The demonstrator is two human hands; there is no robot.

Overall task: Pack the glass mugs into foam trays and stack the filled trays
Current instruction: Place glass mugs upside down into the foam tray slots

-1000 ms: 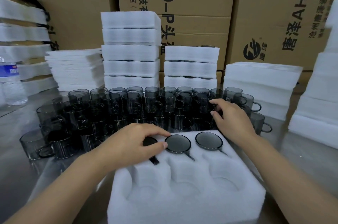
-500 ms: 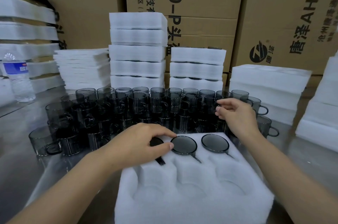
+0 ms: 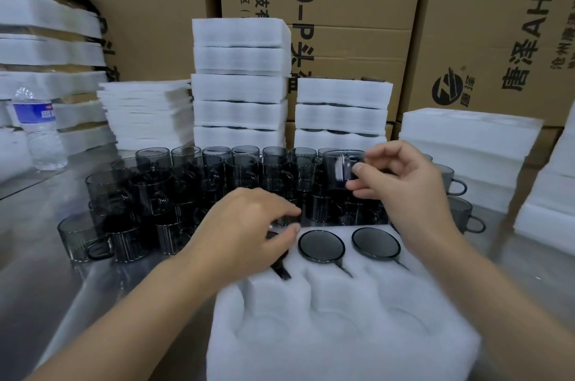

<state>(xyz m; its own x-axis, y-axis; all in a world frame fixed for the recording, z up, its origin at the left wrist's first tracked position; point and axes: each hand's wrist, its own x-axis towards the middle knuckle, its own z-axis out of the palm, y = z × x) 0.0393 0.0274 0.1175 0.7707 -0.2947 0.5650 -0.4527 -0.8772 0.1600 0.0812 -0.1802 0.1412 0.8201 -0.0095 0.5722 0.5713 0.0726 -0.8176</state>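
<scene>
Head view only. Foam tray (image 3: 342, 327) lies nearest the camera on the metal table (image 3: 28, 281), white, with two rows of round pockets. Far row: three smoked-glass mugs seated, rims up, long axes vertical; middle mug (image 3: 321, 246) and right mug (image 3: 375, 243) show full round mouths, each handle lying in a slot that runs toward the near right. Left pocket's mug (image 3: 281, 270) mostly hidden under the left hand (image 3: 245, 234); only its dark handle shows, pointing near. Left hand curled over that pocket, fingertips pressing at the mug rim; whether it actually clasps the mug, cannot tell. Near row of pockets unfilled. Right hand (image 3: 401, 191) raised over the loose mugs, thumb and fingers pinched on one lifted mug (image 3: 340, 170), held upright above the cluster, mouth up, slightly blurred; handle direction not discernible. Loose mug cluster (image 3: 186, 191) stands upright on the table just beyond the tray. Behind it, stacks of filled trays (image 3: 239, 85), then cardboard boxes (image 3: 342, 7). Water bottle (image 3: 39, 128) far left.
</scene>
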